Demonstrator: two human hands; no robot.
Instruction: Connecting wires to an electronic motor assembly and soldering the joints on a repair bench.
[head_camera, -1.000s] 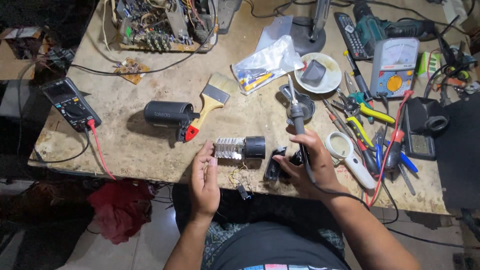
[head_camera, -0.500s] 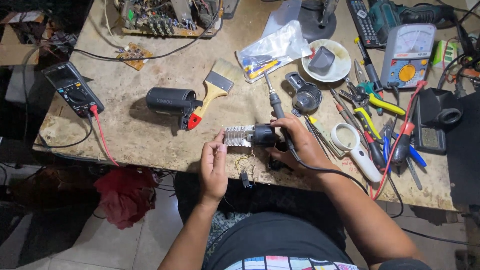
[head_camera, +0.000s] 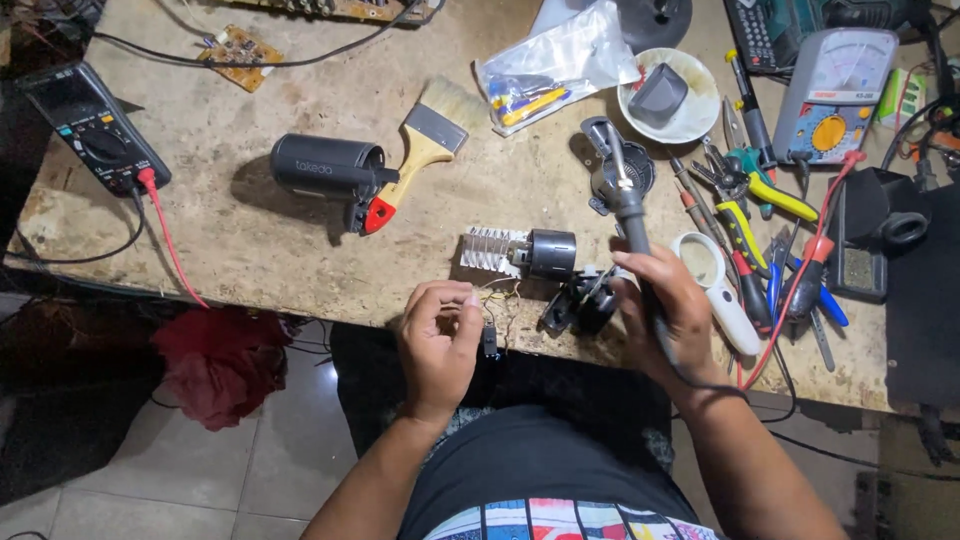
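Your right hand (head_camera: 672, 312) is closed around the handle of a soldering iron (head_camera: 628, 205), its shaft pointing away from you toward the round stand (head_camera: 618, 170) on the bench. Your left hand (head_camera: 438, 335) has its fingertips pinched on thin wires (head_camera: 497, 292) at the bench's (head_camera: 250, 250) front edge, with a small dark part (head_camera: 490, 342) hanging just beside the fingers. The wires run up toward a small motor with a finned metal end (head_camera: 520, 252), which lies on the bench just beyond your hands, with a black housing piece (head_camera: 578, 303) near your right thumb. Those wires look fine and limp, likely to kink or tear at their joints, so hold them lightly near the ends. The iron looks stiff and light; keep your grip back on the handle, well clear of the metal shaft. A paintbrush (head_camera: 425, 150) and black cylinder (head_camera: 325, 167) lie farther off.
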